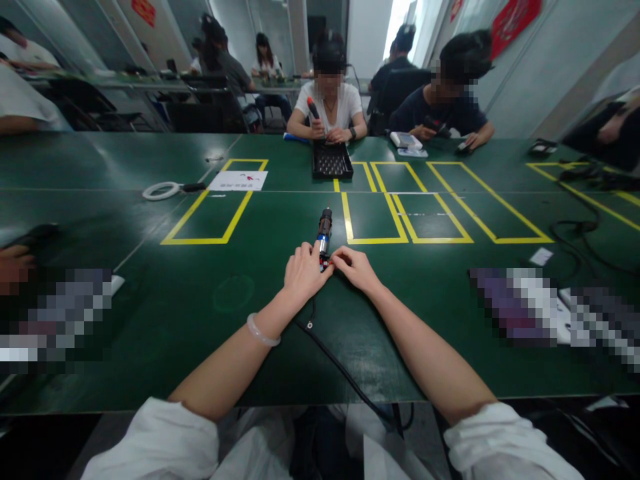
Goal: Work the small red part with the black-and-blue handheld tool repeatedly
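In the head view, a slim cylindrical tool that looks like an electric screwdriver with its casing off (324, 227) lies on the green table, its thin bit pointing away from me. A black front part, a brown section and a blue and silver motor body show. My left hand (304, 270) is closed around its near end. There my right hand (354, 267) pinches at small red parts or wires, partly hidden by the fingers. A short black lead with a ring terminal (310, 325) hangs out below my left hand. A black cable (345, 377) runs from there over the table's front edge.
Yellow tape frames (375, 240) mark the table. A black tray (332, 162) stands before a person opposite, who holds a red-tipped tool (313, 108). A printed card (238, 181) and a white coiled cable (163, 191) lie left. Blurred items (515, 307) lie right; another person's hand is at far left.
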Available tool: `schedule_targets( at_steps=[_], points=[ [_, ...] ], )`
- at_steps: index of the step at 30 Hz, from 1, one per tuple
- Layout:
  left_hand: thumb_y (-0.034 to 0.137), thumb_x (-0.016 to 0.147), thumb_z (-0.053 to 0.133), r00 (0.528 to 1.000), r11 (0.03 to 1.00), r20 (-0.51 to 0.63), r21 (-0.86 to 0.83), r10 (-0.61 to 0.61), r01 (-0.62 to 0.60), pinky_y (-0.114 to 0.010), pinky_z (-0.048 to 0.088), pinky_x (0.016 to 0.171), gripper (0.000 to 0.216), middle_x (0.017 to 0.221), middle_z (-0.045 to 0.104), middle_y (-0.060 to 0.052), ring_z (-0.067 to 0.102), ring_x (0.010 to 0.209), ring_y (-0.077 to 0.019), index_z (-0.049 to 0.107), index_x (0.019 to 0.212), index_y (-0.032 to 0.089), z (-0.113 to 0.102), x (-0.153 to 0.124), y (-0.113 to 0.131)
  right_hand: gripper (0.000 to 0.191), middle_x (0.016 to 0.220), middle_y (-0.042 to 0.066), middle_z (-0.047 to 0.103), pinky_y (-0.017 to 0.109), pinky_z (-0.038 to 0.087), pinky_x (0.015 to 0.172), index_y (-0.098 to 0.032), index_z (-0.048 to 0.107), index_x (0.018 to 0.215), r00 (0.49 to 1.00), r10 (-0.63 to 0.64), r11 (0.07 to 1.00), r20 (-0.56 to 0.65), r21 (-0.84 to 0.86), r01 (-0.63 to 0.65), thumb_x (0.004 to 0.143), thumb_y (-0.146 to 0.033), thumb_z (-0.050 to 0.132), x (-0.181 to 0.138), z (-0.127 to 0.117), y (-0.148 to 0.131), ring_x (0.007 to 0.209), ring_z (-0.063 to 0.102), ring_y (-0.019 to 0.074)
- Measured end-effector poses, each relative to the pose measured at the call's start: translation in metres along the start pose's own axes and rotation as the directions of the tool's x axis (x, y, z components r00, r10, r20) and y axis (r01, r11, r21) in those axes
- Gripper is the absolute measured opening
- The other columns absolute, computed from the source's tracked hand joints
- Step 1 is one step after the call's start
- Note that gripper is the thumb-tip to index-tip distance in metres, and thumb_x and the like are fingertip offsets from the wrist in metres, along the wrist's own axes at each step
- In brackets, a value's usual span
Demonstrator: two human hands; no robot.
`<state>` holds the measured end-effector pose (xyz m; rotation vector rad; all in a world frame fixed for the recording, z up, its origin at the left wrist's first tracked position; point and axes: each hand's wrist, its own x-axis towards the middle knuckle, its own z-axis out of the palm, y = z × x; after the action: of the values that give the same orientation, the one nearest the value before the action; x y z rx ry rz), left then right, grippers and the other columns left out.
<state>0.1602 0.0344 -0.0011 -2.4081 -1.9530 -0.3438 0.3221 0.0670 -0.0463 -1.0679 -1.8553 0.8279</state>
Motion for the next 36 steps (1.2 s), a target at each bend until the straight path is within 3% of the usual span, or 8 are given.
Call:
schedule_targets(
  at_steps=[7, 13, 21, 28, 36],
  points=[
    [0.05, 0.088, 0.047, 1.0, 0.999, -0.013, 0.044, 0.022, -0.022, -0.039, 0.04, 0.083, 0.059, 0.109, 0.054, -0.015, 0.051, 0.099, -0.0293, 0.043, 0.136, 0.017, -0.003, 0.001, -0.003, 0.016, 0.074, -0.001, 0.062, 0.024, 0.04, 0.061, -0.018, 0.061, 0.085, 0.999, 0.037, 0.998, -0.015, 0.06, -0.036, 0.086, -0.032, 0.054, 0.0, 0.001, 0.001, 0.063, 0.053, 0.012],
    [0.053, 0.087, 0.048, 0.998, 0.99, 0.009, 0.125, 0.062, -0.062, -0.039, 0.04, 0.084, 0.063, 0.113, 0.054, -0.015, 0.051, 0.102, -0.03, 0.041, 0.14, 0.019, -0.011, -0.016, -0.034, 0.015, 0.076, 0.0, 0.064, 0.024, 0.042, 0.064, -0.018, 0.061, 0.085, 0.997, 0.071, 0.994, 0.016, 0.081, -0.072, 0.084, -0.031, 0.054, -0.001, -0.001, 0.0, 0.066, 0.054, 0.0126],
    [0.059, 0.09, 0.032, 0.99, 0.964, 0.089, 0.253, -0.111, 0.085, -0.04, 0.042, 0.083, 0.069, 0.122, 0.052, -0.018, 0.053, 0.101, -0.0322, 0.035, 0.146, 0.019, -0.036, -0.054, -0.118, 0.016, 0.074, 0.001, 0.064, 0.024, 0.04, 0.062, -0.017, 0.062, 0.083, 0.998, 0.057, 0.996, 0.021, 0.07, -0.058, 0.084, -0.03, 0.053, -0.002, 0.0, 0.003, 0.064, 0.053, 0.0123],
    [0.063, 0.09, 0.021, 0.94, 0.869, 0.093, 0.42, -0.329, 0.262, -0.043, 0.04, 0.088, 0.075, 0.128, 0.05, -0.022, 0.052, 0.107, -0.0371, 0.031, 0.147, 0.015, -0.058, -0.095, -0.205, 0.016, 0.074, 0.0, 0.063, 0.023, 0.038, 0.062, -0.017, 0.063, 0.082, 0.999, 0.037, 0.999, 0.031, 0.016, -0.037, 0.085, -0.029, 0.053, -0.003, 0.0, 0.003, 0.063, 0.052, 0.0117],
    [0.065, 0.088, 0.01, 0.858, 0.733, 0.091, 0.57, -0.505, 0.371, -0.048, 0.027, 0.105, 0.075, 0.132, 0.054, -0.018, 0.052, 0.114, -0.0354, 0.028, 0.146, 0.021, -0.077, -0.13, -0.259, 0.016, 0.074, 0.0, 0.064, 0.023, 0.038, 0.062, -0.017, 0.064, 0.082, 0.999, 0.03, 0.999, 0.038, -0.013, -0.029, 0.086, -0.028, 0.052, -0.003, 0.0, 0.001, 0.063, 0.052, 0.012]
  ],
)
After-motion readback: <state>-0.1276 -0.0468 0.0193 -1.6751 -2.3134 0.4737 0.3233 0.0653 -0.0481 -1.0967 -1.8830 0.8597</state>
